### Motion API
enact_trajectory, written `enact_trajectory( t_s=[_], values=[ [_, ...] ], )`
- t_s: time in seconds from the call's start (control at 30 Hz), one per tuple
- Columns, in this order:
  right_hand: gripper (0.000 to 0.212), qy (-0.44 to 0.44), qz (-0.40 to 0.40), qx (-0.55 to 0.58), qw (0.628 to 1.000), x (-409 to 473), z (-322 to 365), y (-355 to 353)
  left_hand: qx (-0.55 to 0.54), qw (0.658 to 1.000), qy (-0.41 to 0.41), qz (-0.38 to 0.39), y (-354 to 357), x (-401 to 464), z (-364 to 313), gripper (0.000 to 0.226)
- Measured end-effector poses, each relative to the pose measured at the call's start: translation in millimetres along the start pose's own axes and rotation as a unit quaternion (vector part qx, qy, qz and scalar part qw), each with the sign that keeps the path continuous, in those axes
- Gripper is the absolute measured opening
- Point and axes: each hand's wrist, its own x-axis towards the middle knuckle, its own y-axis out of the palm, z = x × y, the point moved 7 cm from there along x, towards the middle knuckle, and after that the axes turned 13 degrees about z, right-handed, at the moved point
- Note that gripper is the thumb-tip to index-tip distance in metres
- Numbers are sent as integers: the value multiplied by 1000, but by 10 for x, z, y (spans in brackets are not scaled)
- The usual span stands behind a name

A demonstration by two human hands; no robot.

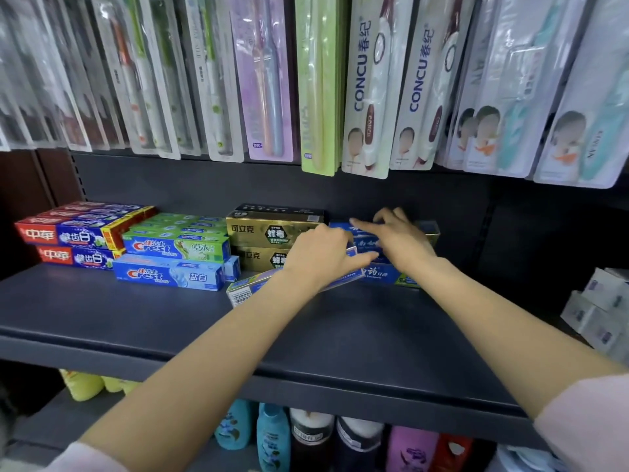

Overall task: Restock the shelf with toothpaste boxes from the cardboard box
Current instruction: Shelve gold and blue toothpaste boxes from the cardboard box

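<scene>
My left hand (321, 255) grips a blue and white toothpaste box (250, 288) that lies slanted on the dark shelf (136, 318), its barcode end toward me. My right hand (396, 238) rests with fingers spread on top of a stack of blue toothpaste boxes (381, 274) at the back of the shelf. Left of these stand gold boxes (262, 233), green and blue Crest boxes (177, 248) and red and blue boxes (68, 233). The cardboard box is out of view.
Packaged toothbrushes (367, 90) hang in a row above the shelf. Bottles (272, 434) fill the lower shelf. White boxes (599, 308) sit at the far right. The shelf's front part (340, 335) is bare.
</scene>
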Motion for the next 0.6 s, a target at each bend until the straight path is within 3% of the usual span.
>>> enact_trajectory(
  t_s=[0.1, 0.2, 0.27, 0.4, 0.5, 0.6],
  values=[
    [81, 2, 105, 53, 993, 66, 6, 337, -4, 1000, 3, -1, -18, 1, -8, 62],
    [70, -38, 56, 196, 978, -46, 35, 261, -13, 1000, -2, -3, -23, -21, 21, 64],
    [70, -61, 19, 321, 945, -253, 47, 170, -45, 999, -18, -17, -60, -35, 62, 62],
    [60, -107, 156, 541, 819, -691, 350, 318, -127, 991, -33, -21, -125, -30, 29, 65],
    [45, -98, 91, 602, 787, -747, 381, 287, -134, 990, -29, -27, -178, -44, -80, 67],
    [36, -90, 60, 640, 761, -785, 339, 259, -231, 973, -18, -14, -172, -84, -56, 59]
  ],
)
